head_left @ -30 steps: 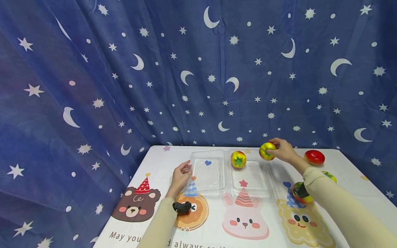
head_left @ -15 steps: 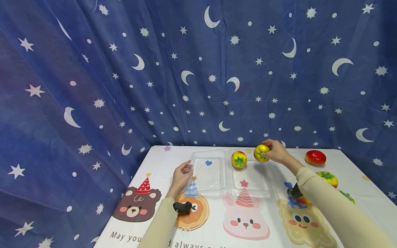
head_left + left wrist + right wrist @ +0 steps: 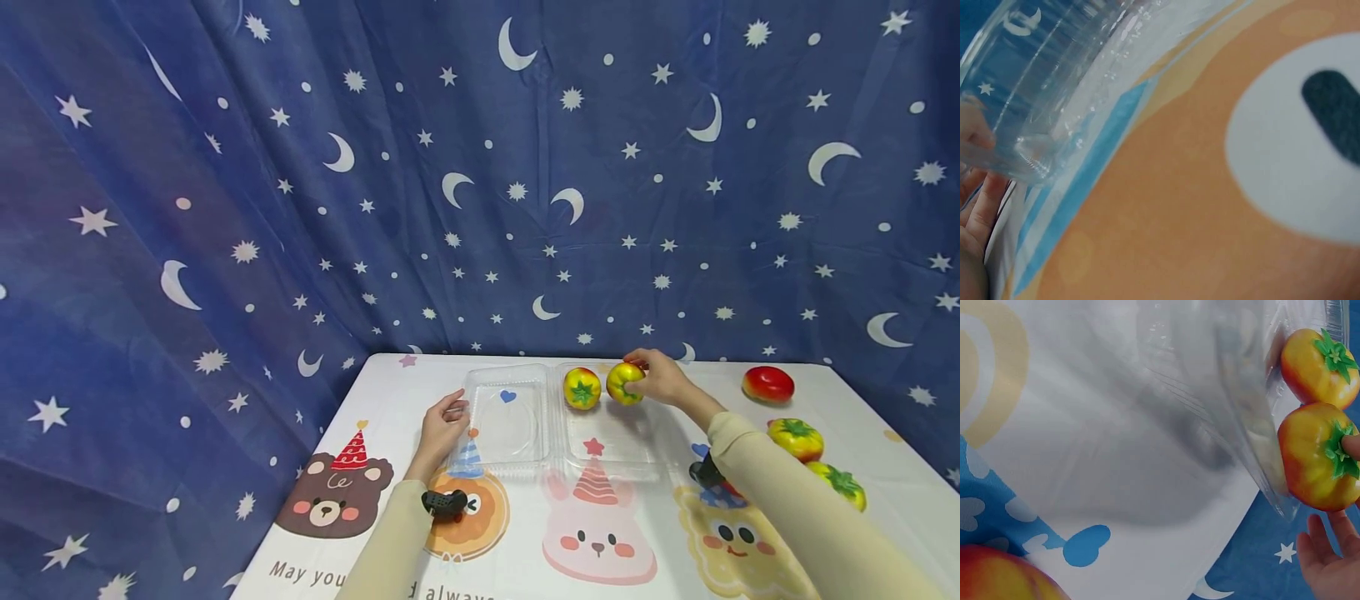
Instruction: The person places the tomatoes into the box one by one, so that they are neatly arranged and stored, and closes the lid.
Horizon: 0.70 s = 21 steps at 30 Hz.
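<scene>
A clear hinged plastic box (image 3: 611, 446) lies spread out on the table in the head view, its two halves side by side. My left hand (image 3: 441, 427) pinches the outer edge of the left half; the thumb shows through the plastic in the left wrist view. At the back of the right half sits a yellow-red tomato-like fruit (image 3: 582, 389) with a green leafy top. Beside it my right hand (image 3: 660, 380) grips a similar fruit (image 3: 621, 385), thumb (image 3: 1350, 446) on its leafy top. These two fruits appear to touch in the right wrist view.
To the right lie a red fruit (image 3: 768, 385) and two yellow fruits with green tops, one (image 3: 797, 439) behind the other (image 3: 843, 486). Another fruit is mostly hidden below my right wrist. A blue star-patterned curtain (image 3: 480, 208) hangs behind the table (image 3: 390, 400).
My right hand has carried its fruit leftward and down, close to the fruit in the box. My left hand stays at the box's edge. The head view has shifted slightly.
</scene>
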Each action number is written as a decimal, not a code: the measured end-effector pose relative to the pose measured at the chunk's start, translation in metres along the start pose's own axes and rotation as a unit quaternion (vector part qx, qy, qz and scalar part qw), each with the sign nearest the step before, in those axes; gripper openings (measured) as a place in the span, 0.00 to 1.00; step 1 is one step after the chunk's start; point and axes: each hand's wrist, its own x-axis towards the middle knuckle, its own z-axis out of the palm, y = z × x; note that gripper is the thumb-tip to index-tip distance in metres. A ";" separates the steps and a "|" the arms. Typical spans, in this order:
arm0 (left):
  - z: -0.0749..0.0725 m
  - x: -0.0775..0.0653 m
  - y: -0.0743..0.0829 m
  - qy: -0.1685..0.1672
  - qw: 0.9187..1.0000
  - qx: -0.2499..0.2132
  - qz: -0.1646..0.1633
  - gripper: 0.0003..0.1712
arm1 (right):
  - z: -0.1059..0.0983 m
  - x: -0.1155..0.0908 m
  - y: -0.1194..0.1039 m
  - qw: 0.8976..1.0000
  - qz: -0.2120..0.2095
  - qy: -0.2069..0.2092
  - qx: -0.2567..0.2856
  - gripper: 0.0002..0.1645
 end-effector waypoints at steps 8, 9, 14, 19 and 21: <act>-0.006 -0.022 0.042 -0.012 1.000 -0.018 0.012 0.28 | 0.008 -0.001 0.008 1.000 -0.003 -0.012 -0.019 0.30; -0.005 -0.019 0.038 -0.012 1.000 -0.020 0.009 0.29 | 0.009 -0.002 0.009 1.000 0.005 -0.015 -0.019 0.30; 0.000 -0.005 0.009 -0.002 1.000 -0.018 0.007 0.29 | 0.013 -0.003 0.011 0.999 0.022 -0.024 -0.026 0.32; 0.001 0.000 0.001 0.002 1.000 -0.009 0.001 0.29 | 0.016 -0.001 0.011 0.999 0.028 -0.019 -0.029 0.33; 0.001 0.000 0.001 0.002 1.000 -0.008 0.000 0.29 | 0.016 0.000 0.011 0.999 0.030 -0.019 -0.032 0.34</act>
